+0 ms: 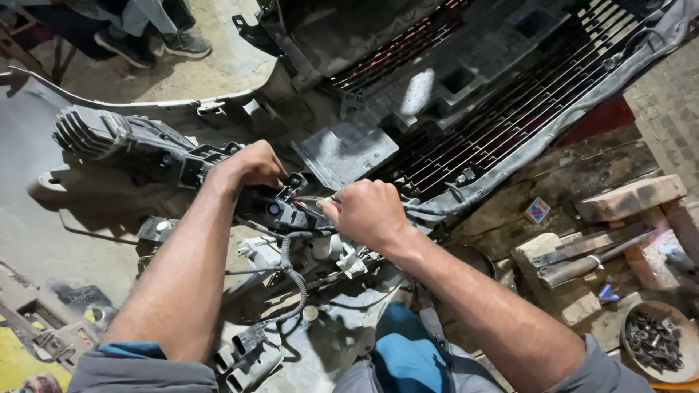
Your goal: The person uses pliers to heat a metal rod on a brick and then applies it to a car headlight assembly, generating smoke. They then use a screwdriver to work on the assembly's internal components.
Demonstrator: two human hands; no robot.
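A dark headlamp housing point(131, 142) with cooling fins lies on its side against a grey car bumper point(95, 218). My left hand point(251, 166) grips the housing's black connector end point(280, 207). My right hand point(368, 211) is closed around a thin tool with a red tip point(336, 206), its point at the connector and its small wires. A ribbed black cable point(291, 273) loops down from the connector to a plug point(247, 338) near my knees. What the tool's tip touches is hidden by my fingers.
A black grille with red slats point(510, 94) lies behind the bumper. To the right are wooden blocks point(630, 198), a hammer point(590, 266), a small card box point(537, 209) and a bowl of bolts point(655, 342). Another person's shoes point(156, 44) stand at the top left.
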